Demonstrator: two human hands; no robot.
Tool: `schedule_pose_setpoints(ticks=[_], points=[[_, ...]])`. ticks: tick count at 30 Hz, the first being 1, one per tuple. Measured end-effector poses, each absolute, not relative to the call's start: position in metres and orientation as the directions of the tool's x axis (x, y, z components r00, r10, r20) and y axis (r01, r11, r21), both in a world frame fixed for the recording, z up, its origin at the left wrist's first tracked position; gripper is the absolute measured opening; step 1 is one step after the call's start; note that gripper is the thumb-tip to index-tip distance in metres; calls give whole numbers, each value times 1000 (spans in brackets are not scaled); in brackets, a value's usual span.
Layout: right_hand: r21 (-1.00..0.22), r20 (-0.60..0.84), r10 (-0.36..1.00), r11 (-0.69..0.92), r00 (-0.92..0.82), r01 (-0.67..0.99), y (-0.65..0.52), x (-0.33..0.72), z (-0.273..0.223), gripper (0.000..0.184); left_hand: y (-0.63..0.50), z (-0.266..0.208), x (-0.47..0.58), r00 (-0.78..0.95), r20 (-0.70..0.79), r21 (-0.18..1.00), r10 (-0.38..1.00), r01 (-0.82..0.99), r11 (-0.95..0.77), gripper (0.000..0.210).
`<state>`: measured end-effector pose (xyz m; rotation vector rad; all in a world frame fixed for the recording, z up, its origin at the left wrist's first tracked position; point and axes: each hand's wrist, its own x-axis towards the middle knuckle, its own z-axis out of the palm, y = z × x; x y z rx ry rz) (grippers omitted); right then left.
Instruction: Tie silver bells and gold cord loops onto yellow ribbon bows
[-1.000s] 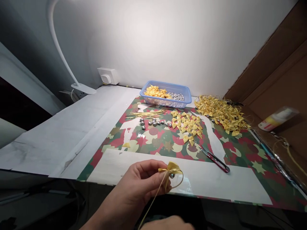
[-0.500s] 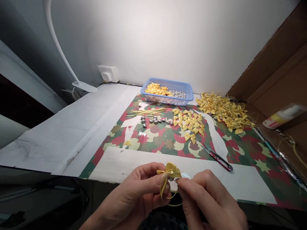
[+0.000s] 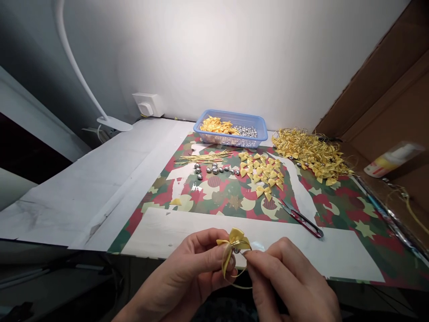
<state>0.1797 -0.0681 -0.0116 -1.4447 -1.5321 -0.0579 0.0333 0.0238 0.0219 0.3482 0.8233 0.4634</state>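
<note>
Between thumb and fingers, my left hand point(image 3: 197, 264) pinches a yellow ribbon bow point(image 3: 236, 236). A silver bell, partly hidden, sits under the bow's middle. My right hand point(image 3: 295, 279) is closed beside it, thumb and forefinger pinching the end of a thin gold cord point(image 3: 241, 286) that loops below the bow. Both hands are just over the table's front edge. Ahead of them, several yellow bows point(image 3: 264, 172) and silver bells point(image 3: 215, 170) lie on the patterned sheet. Cut lengths of gold cord point(image 3: 204, 157) lie behind the bells.
A blue basket point(image 3: 263, 129) with bows and bells stands at the wall. To its right is a heap of corded bows point(image 3: 311, 152). Thread snips point(image 3: 303, 219) lie at right. A white lamp point(image 3: 114, 124) stands left; a bottle point(image 3: 390, 158) leans by the cardboard.
The whole view has shifted slightly left. Both hands keep nearly the same hold on the bow and the cord.
</note>
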Motion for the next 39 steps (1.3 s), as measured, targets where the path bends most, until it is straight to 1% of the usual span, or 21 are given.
schedule_pose_setpoints(ticks=[4, 7, 11, 15, 20, 23, 33, 39], points=[[-573, 636, 751, 304, 179, 761, -67, 184, -13, 18, 23, 19, 32, 595, -611, 483, 522, -242, 841, 16], [-587, 624, 762, 310, 174, 748, -67, 186, -13, 20, 24, 17, 31, 616, -606, 468, 503, -234, 852, 16], [-650, 578, 786, 282, 218, 706, -65, 185, -14, 19, 24, 15, 31, 626, -611, 438, 484, -242, 866, 17], [-694, 543, 801, 261, 250, 671, -65, 182, -16, 18, 24, 13, 30, 634, -615, 419, 470, -242, 875, 14], [-663, 564, 799, 287, 208, 691, -63, 185, -19, 21, 23, 7, 27, 640, -609, 431, 469, -229, 873, 13], [-640, 587, 788, 310, 188, 703, -62, 187, -20, 24, 23, 6, 27, 644, -607, 419, 465, -238, 876, 13], [-621, 629, 748, 323, 209, 714, -61, 181, -27, 23, 20, 10, 27, 653, -603, 383, 458, -266, 884, 11], [-609, 646, 732, 323, 217, 724, -60, 180, -29, 25, 18, 12, 28, 608, -629, 388, 484, -294, 874, 17]])
